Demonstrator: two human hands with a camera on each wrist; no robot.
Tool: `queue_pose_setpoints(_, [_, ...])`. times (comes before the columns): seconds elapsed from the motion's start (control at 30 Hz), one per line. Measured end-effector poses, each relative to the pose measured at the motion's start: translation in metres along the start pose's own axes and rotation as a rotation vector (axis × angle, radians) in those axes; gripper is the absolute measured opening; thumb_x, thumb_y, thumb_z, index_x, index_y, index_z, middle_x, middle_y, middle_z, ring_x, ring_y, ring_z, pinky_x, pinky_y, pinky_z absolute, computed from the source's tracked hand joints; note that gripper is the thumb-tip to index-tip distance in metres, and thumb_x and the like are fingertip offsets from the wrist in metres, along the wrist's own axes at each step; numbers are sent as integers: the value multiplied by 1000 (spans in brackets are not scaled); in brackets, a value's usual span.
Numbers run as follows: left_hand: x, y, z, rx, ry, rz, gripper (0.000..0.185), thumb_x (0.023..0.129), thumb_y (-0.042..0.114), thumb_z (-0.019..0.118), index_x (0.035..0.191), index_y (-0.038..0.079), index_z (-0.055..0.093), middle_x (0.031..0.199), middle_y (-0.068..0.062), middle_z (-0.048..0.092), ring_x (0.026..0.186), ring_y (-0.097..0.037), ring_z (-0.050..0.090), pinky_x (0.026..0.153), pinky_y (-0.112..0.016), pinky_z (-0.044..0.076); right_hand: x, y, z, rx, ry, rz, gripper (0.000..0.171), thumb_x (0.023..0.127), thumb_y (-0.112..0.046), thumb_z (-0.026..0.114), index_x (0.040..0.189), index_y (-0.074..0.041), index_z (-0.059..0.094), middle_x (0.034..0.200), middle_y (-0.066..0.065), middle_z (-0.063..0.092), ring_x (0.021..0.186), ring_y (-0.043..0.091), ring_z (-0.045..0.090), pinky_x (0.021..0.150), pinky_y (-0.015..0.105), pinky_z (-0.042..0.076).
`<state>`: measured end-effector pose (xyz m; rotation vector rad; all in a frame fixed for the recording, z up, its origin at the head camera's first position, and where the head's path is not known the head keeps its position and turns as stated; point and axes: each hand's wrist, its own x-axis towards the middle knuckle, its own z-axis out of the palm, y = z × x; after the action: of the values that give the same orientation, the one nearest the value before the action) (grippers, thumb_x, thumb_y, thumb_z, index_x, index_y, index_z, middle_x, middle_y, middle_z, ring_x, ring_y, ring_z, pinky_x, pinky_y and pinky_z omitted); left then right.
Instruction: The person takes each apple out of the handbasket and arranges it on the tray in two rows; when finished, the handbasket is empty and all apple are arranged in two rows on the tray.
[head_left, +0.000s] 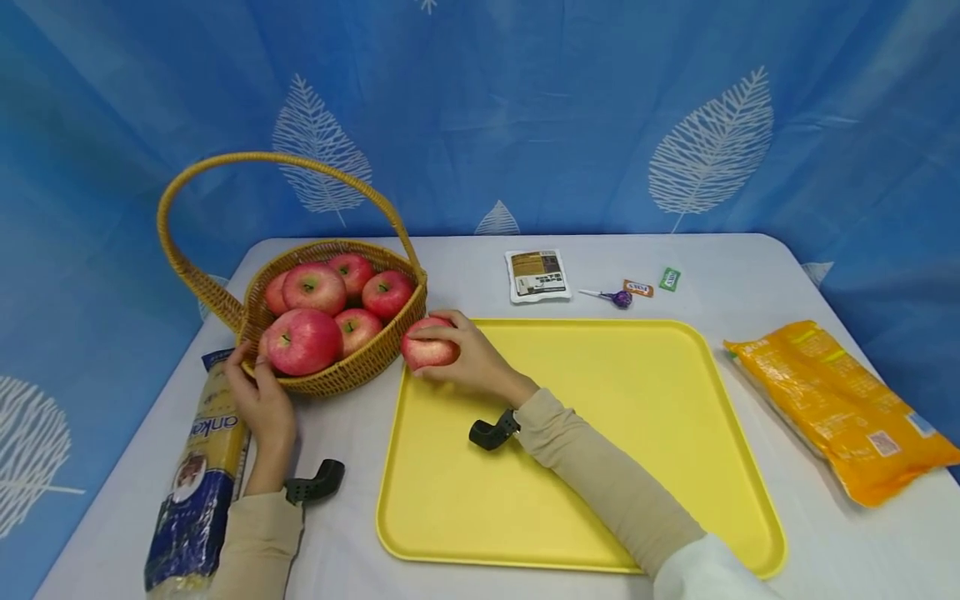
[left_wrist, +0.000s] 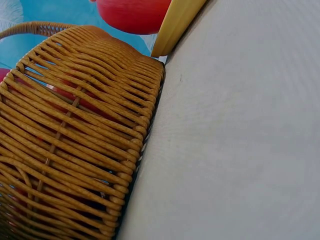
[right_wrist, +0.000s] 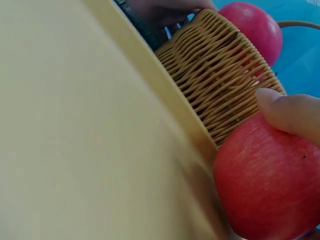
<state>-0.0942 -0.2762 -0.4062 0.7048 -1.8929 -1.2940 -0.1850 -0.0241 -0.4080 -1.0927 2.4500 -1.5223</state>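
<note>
A wicker basket (head_left: pixel 337 381) with a tall arched handle stands at the left of the table, filled with several red apples (head_left: pixel 314 288). My left hand (head_left: pixel 264 408) holds the near left rim of the basket, its fingers up beside the largest apple (head_left: pixel 303 342). My right hand (head_left: pixel 476 360) grips a single apple (head_left: pixel 424 353) over the left far corner of the yellow tray (head_left: pixel 570 500), just right of the basket. In the right wrist view the thumb lies on top of this apple (right_wrist: pixel 270 185). The left wrist view shows the basket's woven side (left_wrist: pixel 75 135) but not the hand.
A blue and gold packet (head_left: pixel 197 483) lies left of my left forearm. Behind the tray are a small white and brown sachet (head_left: pixel 537 276), a purple lollipop (head_left: pixel 619 297), an orange candy (head_left: pixel 638 288) and a green candy (head_left: pixel 670 279). An orange bag (head_left: pixel 840 408) lies at the right.
</note>
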Motion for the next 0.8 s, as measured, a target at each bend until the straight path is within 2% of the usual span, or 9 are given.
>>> queue_pose_setpoints(0.23, [2,-2,1,-25,-2,9,36,94,21,36,129,13,42,136,1,42,125,-8,35,107,-22,24,-2,3,5,-13,-11,-8,52,67,-30,78,116,-23,61,134,10,40,123,20,39,93,32,44])
queue_pose_setpoints(0.43, [2,-3,0,-24,-4,7,36,94,21,36,129,12,42,136,1,42,126,-8,35,107,-22,23,-3,-1,6,-63,-36,-28,64,68,-28,78,126,-19,52,133,9,38,122,21,39,96,34,42])
queue_pose_setpoints(0.57, [1,-3,-1,-25,-8,3,36,94,21,35,129,12,41,136,1,42,126,-8,35,107,-21,24,-4,-2,7,-88,-64,0,73,69,-31,78,133,-19,44,134,7,35,122,20,38,98,35,41])
queue_pose_setpoints(0.8, [1,-2,-1,-24,-9,16,36,94,20,36,129,12,41,136,0,42,127,-8,35,108,-22,23,-5,-2,6,-93,-119,54,82,70,-38,75,139,-27,32,136,7,32,119,21,44,96,36,42])
